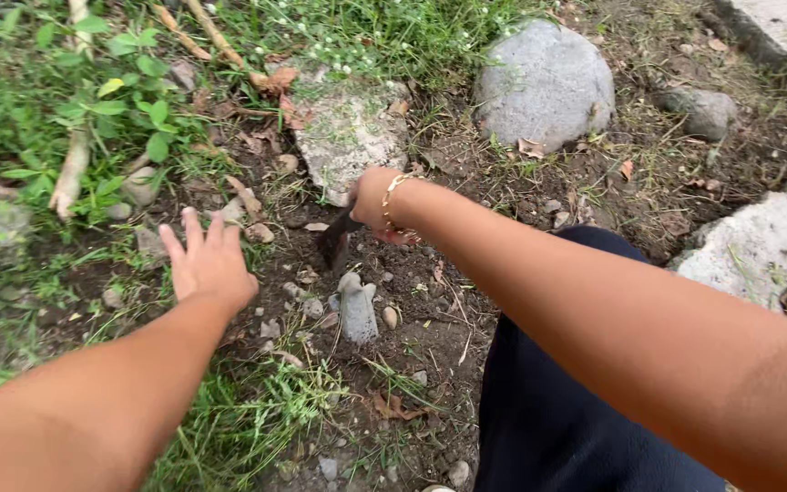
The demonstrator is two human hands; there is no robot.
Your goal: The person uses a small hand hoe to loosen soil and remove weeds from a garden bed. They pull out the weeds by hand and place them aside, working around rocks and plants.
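A: Nearest the lens, lower right: dark navy trouser leg (557, 410), then both bare forearms running up-frame.

B: Right hand?

A: Right hand (377, 202), thin gold-coloured chain bracelet (393, 199) at the wrist, frame centre. Fingers closed round the handle of a small dark metal digging tool (335, 239); blade points down-left into the bare brown soil (430, 337). Handle hidden inside the fist.

B: Left?

A: Left hand (207, 262), left of centre, fingers spread, holding nothing, palm down over soil and small stones at the grass edge. Touching or hovering, can't tell.

B: How will the tool handle?

A: My guess: stiff, fairly light, blade edge possibly sharp. Take it by the handle, well back from the blade.

B: Around it?

A: Small upright grey stone (357, 310) just below the blade tip. Flat pale grey slab (348, 137) just above the right hand. Big rounded grey rock (544, 82) upper right of centre. Pale rough boulder (767, 246) at right edge. Green leafy weeds (111, 100) upper left.
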